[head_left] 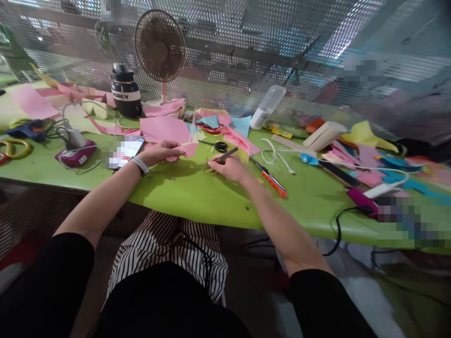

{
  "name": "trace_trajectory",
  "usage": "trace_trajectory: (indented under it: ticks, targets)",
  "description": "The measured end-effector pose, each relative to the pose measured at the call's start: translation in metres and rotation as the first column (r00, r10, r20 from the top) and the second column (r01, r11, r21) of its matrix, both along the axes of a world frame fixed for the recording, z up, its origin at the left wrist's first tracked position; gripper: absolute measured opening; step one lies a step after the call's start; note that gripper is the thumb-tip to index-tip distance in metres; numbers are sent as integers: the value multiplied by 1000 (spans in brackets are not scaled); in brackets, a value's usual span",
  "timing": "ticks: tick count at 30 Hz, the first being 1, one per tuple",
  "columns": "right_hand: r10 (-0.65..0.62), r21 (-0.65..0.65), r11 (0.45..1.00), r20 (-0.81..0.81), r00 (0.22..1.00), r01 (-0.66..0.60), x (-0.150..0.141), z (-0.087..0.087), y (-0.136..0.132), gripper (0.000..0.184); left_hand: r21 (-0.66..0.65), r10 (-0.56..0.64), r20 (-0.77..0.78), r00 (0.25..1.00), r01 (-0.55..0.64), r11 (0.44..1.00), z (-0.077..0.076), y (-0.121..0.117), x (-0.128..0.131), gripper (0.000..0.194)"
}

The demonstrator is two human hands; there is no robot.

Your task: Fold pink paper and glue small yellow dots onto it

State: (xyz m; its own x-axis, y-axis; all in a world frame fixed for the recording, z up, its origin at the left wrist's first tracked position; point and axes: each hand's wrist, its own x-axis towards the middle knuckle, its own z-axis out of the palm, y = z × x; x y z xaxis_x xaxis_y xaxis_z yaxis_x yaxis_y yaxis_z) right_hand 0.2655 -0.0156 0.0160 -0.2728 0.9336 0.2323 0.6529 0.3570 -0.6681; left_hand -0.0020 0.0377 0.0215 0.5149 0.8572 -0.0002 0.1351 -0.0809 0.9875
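My left hand (pixel 162 152), with a pale watch band on its wrist, pinches a small pink paper piece (pixel 191 149) just above the green table. To its right, my right hand (pixel 229 168) is closed around a slim dark pen-like tool (pixel 230 153), its tip pointing down and left. The tool's exact kind is unclear. Black-handled scissors (pixel 220 147) lie just beyond the right hand. A utility knife with an orange end (pixel 275 184) rests to the right of that hand. Beside my left wrist is a phone (pixel 129 151) with a lit screen.
A fan (pixel 160 47), a dark jug (pixel 126 96) and a tilted clear bottle (pixel 269 107) stand along the back. Pink sheets (pixel 164 128) lie behind my hands. A white cable (pixel 282 159) and scraps (pixel 369 173) lie right; a purple box (pixel 75 154) sits left.
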Motion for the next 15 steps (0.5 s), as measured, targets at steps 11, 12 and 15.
trace_trajectory:
  ticks: [11, 12, 15]
  targets:
    - [-73, -196, 979, -607, 791, -60, -27, -41, 8, 53, -14, 1, 38, 999, 0, 1000, -1, -2, 2, 14]
    - [-71, -193, 979, -605, 793, -60, -27, -42, 8, 53, -20, 4, 38, 999, -4, 1000, -1, -2, 3, 13]
    - [-53, -174, 983, -589, 807, -63, -27, -43, 8, 51, -26, 11, 37, 999, -10, 1000, -1, -4, 3, 10]
